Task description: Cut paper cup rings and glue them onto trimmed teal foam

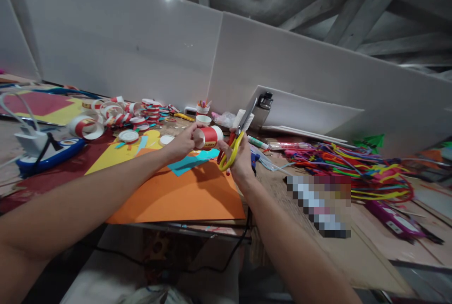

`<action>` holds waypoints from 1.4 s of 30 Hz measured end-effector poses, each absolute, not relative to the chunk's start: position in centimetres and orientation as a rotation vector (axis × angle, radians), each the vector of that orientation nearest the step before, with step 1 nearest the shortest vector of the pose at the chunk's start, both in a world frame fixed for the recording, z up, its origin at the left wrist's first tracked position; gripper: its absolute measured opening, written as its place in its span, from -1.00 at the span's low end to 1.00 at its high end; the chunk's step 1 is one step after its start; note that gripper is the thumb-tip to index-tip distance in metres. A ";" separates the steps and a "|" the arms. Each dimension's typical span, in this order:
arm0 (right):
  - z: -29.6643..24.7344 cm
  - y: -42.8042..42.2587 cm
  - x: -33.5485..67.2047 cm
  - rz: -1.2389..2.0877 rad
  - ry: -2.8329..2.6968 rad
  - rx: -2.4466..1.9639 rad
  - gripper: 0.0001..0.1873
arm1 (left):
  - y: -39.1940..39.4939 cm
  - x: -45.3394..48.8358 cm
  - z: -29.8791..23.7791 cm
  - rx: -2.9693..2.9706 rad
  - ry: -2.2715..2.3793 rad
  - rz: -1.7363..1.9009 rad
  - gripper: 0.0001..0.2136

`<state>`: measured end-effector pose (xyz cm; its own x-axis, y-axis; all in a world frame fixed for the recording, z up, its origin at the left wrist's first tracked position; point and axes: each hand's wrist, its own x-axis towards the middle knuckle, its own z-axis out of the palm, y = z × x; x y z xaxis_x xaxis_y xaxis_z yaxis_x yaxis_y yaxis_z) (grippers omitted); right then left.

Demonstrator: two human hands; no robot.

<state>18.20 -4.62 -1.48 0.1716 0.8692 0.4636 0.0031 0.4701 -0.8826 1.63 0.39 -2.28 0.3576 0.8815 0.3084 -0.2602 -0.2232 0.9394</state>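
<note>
My left hand is closed around a red and white paper cup, held on its side above the table. My right hand grips scissors with yellow and red handles, fingers through the loops, the blades pointing up and away just right of the cup's rim. Under both hands lies an orange paper sheet, with a blue paper piece on top of it and yellow paper to its left.
Several cut red and white cup rings and lids are piled at the back left. A heap of coloured pipe cleaners lies to the right. A glue gun sits at the far left, a metal bottle behind the scissors, white panels beyond.
</note>
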 end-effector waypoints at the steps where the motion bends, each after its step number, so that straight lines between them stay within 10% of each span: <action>1: -1.4 -4.7 18.1 0.745 -1.263 -0.866 -0.49 | 0.3 1.6 -2.2 1.399 0.602 1.170 -0.50; 42: -1.0 -3.2 19.4 0.431 -1.465 -0.939 -0.53 | 0.7 1.1 -1.6 1.121 0.755 1.115 -0.80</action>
<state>19.44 -3.18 -1.00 0.1141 0.7569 0.6435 0.2875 0.5949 -0.7507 1.06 0.70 -1.65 0.3029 0.9513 0.0568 -0.3011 0.0389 0.9528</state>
